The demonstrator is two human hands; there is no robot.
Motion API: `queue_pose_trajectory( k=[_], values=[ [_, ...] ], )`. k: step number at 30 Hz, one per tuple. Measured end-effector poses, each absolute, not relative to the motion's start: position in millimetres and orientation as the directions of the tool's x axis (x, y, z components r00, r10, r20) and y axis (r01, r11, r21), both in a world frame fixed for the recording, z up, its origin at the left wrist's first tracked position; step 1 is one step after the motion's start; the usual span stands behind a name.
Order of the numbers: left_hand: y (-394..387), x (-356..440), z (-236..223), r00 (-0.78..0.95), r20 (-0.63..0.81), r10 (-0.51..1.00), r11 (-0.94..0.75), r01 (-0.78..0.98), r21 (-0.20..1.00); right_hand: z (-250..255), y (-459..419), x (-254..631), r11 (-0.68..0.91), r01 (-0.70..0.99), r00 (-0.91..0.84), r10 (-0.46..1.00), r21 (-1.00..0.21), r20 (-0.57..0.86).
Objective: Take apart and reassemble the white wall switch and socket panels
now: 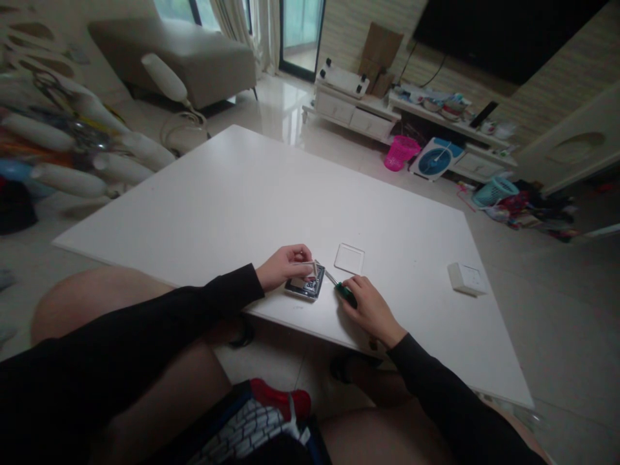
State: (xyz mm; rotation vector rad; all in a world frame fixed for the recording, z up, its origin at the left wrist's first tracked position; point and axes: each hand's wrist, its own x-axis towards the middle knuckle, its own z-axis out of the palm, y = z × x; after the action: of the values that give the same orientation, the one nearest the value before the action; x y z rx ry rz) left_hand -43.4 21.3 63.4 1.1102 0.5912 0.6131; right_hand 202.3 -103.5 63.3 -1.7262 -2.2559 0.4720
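My left hand (292, 263) pinches a thin white piece (304, 265), held over a small black square device with a pale rim (306, 288). That device lies near the table's front edge; its inner details are too small to make out. My right hand (371, 307) is wrapped round a screwdriver with a green handle (347, 295). The screwdriver's metal shaft points up and left, its tip close to the white piece; I cannot tell whether they touch. Just beyond the right hand a thin square frame (349, 258) lies flat on the table.
The white table (271, 194) spreads out ahead of me. A small white box (465, 279) stands near its right edge. Beyond are a pink basket (402, 153), a blue and white fan (434, 159) and a low cabinet (353, 116). White padded objects (68, 179) crowd the left side.
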Motion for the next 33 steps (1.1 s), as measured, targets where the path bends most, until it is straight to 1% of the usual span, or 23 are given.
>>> queue_pose_trajectory(
  k=[5, 18, 22, 28, 30, 33],
  values=[
    [20.1, -42.5, 64.2, 0.687, -0.155, 0.71, 0.316, -0.115, 0.942, 61.8, -104.0, 202.5, 0.238, 0.882, -0.259, 0.966, -0.408, 0.002],
    [18.5, -43.4, 63.4, 0.725, -0.148, 0.673, 0.312, -0.096, 0.945, 64.3, -104.0, 201.2, 0.238, 0.879, -0.263, 0.965, -0.412, -0.003],
    [17.0, -42.7, 63.8, 0.726, -0.171, 0.666, 0.337, -0.089, 0.937, 65.0, -104.1, 201.1, 0.247, 0.876, -0.266, 0.964, -0.414, 0.011],
    [18.7, -42.9, 58.1, 0.701, -0.235, 0.674, 0.431, -0.114, 0.895, 68.5, -103.5, 200.3, 0.254, 0.86, -0.271, 0.962, -0.442, 0.025],
    [19.4, -43.6, 57.4, 0.692, -0.226, 0.686, 0.399, -0.098, 0.912, 69.9, -103.0, 199.6, 0.253, 0.859, -0.269, 0.963, -0.445, 0.026],
    [19.7, -44.2, 57.8, 0.68, -0.159, 0.716, 0.302, -0.096, 0.949, 71.5, -102.7, 197.9, 0.268, 0.844, -0.279, 0.959, -0.465, 0.047]
  ],
)
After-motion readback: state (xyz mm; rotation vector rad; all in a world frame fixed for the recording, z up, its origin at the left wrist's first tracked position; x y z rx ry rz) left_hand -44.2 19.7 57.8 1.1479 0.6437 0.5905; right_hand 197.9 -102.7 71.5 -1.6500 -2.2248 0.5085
